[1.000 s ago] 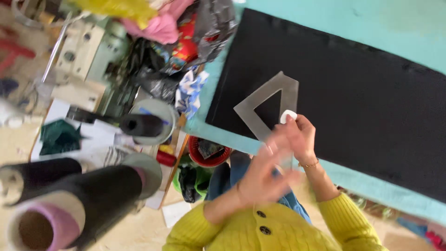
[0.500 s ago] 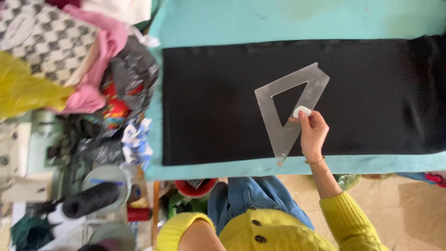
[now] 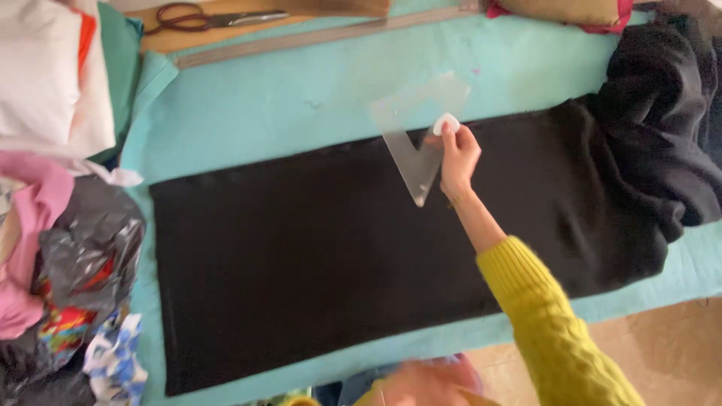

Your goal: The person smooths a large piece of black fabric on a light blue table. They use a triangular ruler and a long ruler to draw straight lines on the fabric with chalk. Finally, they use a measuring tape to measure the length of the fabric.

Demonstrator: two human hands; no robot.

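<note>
Set square (image 3: 416, 134) shifted to far edge of black cloth (image 3: 316, 256), half on teal counter (image 3: 301, 98). Right hand (image 3: 457, 154) pinches white chalk (image 3: 445, 123), touching square's right edge; long axis runs from hand's near-left to far side. Left hand (image 3: 417, 385) blurred, grip unclear.

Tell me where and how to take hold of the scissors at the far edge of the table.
Grip the reddish-handled metal scissors by their looped handles, which lie at the left end, coming from above and the left. They lie flat and closed on a tan board, blades pointing right toward the long grey ruler, so the loops are the safer, likely easier hold. The right hand is occupied with white chalk.
</note>
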